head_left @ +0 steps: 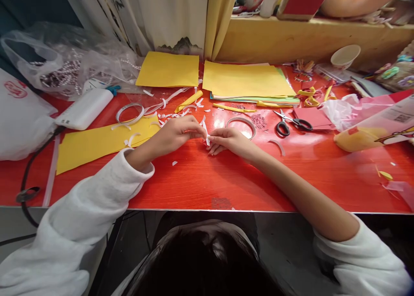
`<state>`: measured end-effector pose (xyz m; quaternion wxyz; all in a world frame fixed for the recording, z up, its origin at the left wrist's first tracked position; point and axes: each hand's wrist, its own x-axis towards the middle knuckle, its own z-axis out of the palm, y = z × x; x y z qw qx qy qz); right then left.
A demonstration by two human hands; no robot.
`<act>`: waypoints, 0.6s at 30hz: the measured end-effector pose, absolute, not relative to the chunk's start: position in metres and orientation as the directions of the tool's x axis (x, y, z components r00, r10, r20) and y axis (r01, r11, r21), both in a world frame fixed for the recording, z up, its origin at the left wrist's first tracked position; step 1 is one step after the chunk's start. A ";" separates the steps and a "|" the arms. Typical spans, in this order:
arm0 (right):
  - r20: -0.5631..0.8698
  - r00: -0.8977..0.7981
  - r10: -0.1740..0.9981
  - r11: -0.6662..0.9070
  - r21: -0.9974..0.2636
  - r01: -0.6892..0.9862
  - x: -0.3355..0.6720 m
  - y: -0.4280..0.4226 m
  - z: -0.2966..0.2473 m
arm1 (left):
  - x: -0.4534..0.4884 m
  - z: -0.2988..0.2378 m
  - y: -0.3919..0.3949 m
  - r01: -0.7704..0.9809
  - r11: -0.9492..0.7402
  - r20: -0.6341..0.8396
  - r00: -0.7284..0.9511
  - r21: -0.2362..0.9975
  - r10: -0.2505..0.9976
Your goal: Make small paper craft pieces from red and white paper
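Observation:
Over the middle of the red table (200, 184), my left hand (177, 134) and my right hand (231, 141) meet fingertip to fingertip. Pinched between them is a small white strip (207, 137), perhaps paper or tape backing; its folds are too small to make out. White scraps (173, 115) lie scattered just beyond my left hand. One roll of tape (242, 127) rests flat behind my right hand, and another roll (130, 113) sits partly on a long yellow paper sheet (97, 141) to the left. A rolled yellow piece (189, 101) lies farther back.
Black-handled scissors (293, 123) lie open on the right, near red paper (313, 118). Stacked yellow sheets (249, 80) line the back. A white power bank-like block (84, 108) with a black cable and plastic bags (22, 115) stand left. A paper cup (345, 57) is back right.

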<state>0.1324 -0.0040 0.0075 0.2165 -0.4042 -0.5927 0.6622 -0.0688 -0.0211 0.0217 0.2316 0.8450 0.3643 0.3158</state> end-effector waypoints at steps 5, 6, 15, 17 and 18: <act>-0.270 -0.567 0.778 -0.194 -0.962 0.192 0.132 -0.004 0.006 | -0.071 0.020 -0.021 0.516 -0.659 0.328 0.591 0.547 0.736; -0.262 -0.564 0.783 -0.188 -0.964 0.187 0.132 -0.004 0.005 | -0.071 0.020 -0.021 0.532 -0.664 0.327 0.594 0.526 0.735; -0.220 -0.523 0.824 -0.134 -0.971 0.197 0.130 -0.009 0.004 | -0.066 0.021 -0.025 0.636 -0.482 0.228 0.442 0.603 0.868; -0.226 -0.521 0.823 -0.147 -0.971 0.188 0.129 -0.010 0.005 | -0.065 0.021 -0.025 0.641 -0.442 0.176 0.436 0.628 0.882; -0.228 -0.517 0.825 -0.153 -0.971 0.183 0.129 -0.010 0.005 | -0.065 0.022 -0.025 0.643 -0.424 0.151 0.435 0.638 0.888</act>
